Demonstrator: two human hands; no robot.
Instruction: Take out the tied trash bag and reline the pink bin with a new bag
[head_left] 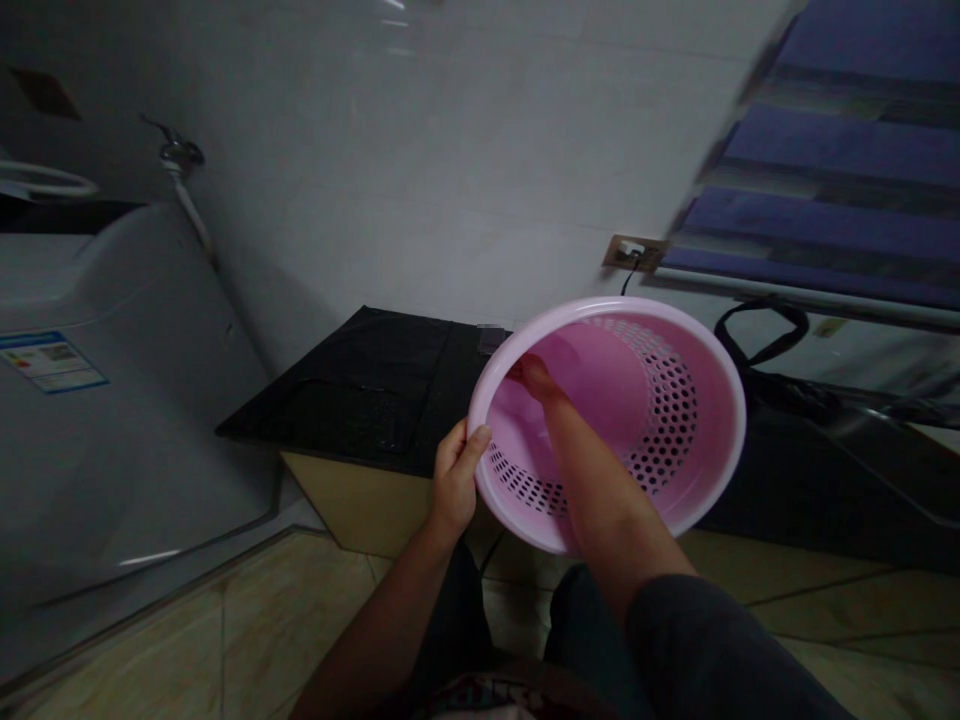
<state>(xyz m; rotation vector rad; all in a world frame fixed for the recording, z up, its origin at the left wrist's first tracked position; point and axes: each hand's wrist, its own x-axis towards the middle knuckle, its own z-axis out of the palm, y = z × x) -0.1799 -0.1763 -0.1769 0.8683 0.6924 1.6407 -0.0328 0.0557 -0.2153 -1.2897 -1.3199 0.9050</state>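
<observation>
A round pink plastic basket (731, 400) with rows of holes is tilted so that its open mouth faces me. At its left side my left hand (456, 480) grips the rim, thumb on the inside face. My right hand (532, 376) reaches deep into the basket, near the inner wall on the far left. Its fingers look curled, partly hidden and dim; anything in them cannot be made out. Behind the basket is a black countertop (352, 400), with a small dark square object (491, 340) at its back edge.
A white washing machine (150, 430) stands to the left, below a wall tap (178, 155) with a hose. A wall socket (634, 252) has a plug and cord. Purple folded towels (832, 215) hang at the upper right, above a black strap (765, 345). Tiled floor (172, 620) lies below.
</observation>
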